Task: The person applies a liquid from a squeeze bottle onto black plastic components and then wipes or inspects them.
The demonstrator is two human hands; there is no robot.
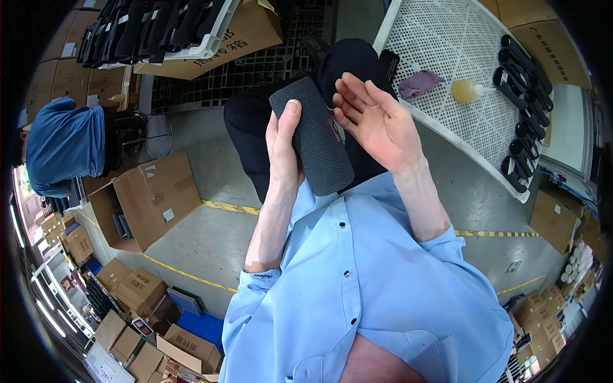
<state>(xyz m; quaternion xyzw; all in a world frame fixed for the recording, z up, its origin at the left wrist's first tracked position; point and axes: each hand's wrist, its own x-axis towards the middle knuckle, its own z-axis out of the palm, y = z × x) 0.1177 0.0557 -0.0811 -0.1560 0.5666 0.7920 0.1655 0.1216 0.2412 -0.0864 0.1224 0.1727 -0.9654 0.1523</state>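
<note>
A dark grey, fabric-covered portable speaker (314, 137), shaped like a rounded bar, is held tilted in front of my body above my lap. My left hand (283, 142) is closed round its left side, with the thumb lying on the mesh face and the other fingers mostly hidden behind it. On the other side, my right hand (382, 126) is raised with its palm showing and fingers apart, slightly curled. Its lower fingertips come close to the speaker's right edge; whether they touch it I cannot tell.
At right, a white perforated table (447, 57) bears a purple cloth (420, 83), a bottle of yellowish liquid (466, 90) and several black speaker parts (523, 96). More dark pieces fill a white rack (207, 41) at upper left. An open carton (156, 198) and another person (67, 147) are at left.
</note>
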